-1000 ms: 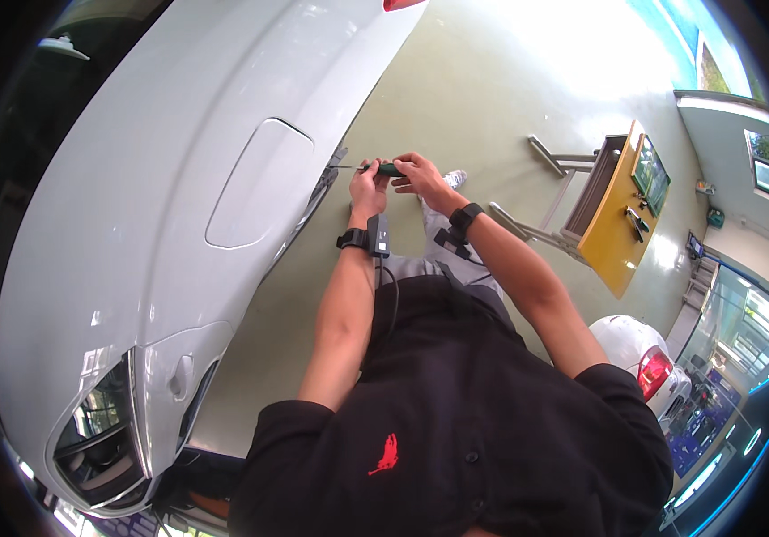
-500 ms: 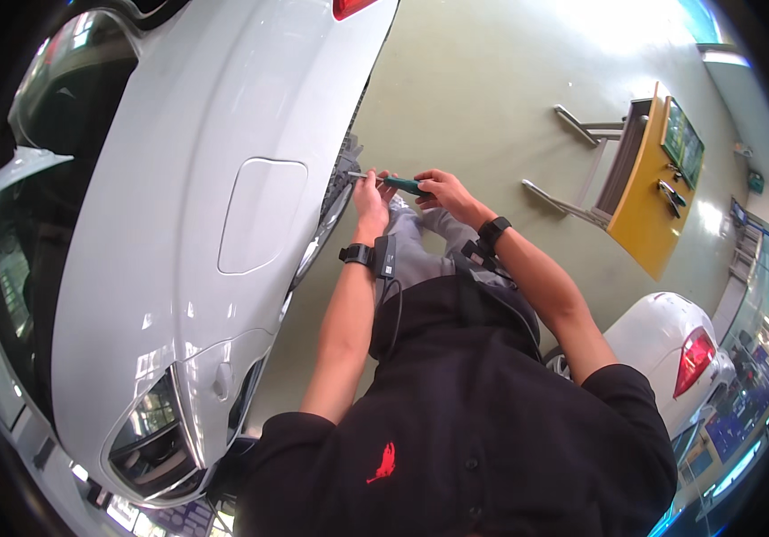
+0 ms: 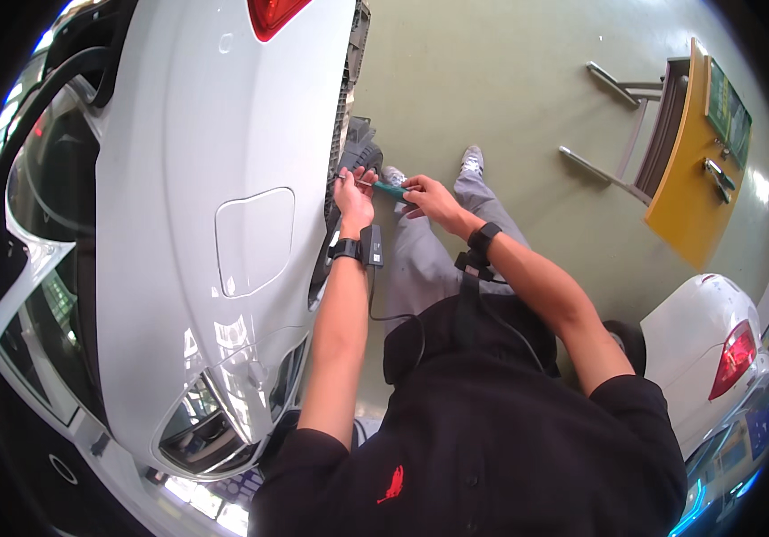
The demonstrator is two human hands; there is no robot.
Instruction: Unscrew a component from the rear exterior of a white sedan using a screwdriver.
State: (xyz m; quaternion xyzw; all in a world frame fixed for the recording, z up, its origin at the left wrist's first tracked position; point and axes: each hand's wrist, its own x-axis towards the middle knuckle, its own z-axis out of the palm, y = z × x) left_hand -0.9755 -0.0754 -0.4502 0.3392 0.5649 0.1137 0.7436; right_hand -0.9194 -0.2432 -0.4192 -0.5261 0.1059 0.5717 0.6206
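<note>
My right hand (image 3: pixel 433 199) is closed on the green handle of a screwdriver (image 3: pixel 390 191), which lies roughly level and points left. Around its thin metal shaft, the fingers of my left hand (image 3: pixel 356 199) are pinched near the tip. Both hands are beside the edge of a white car (image 3: pixel 178 179), close to its exposed dark underside parts (image 3: pixel 348 107) and the wheel area (image 3: pixel 365 143). The very tip and whatever it meets are too small to make out.
The car's fuel flap (image 3: pixel 255 242) and red tail light (image 3: pixel 274 13) are on my left. A yellow-topped table (image 3: pixel 679 188) carrying a green panel (image 3: pixel 729 112) and a small tool (image 3: pixel 718 179) stands at right. Behind it is another white car (image 3: pixel 697 331).
My view has shifted, so the car shows further along its rear and my feet have come into sight. Both hands still hold the screwdriver beside the car's edge.
</note>
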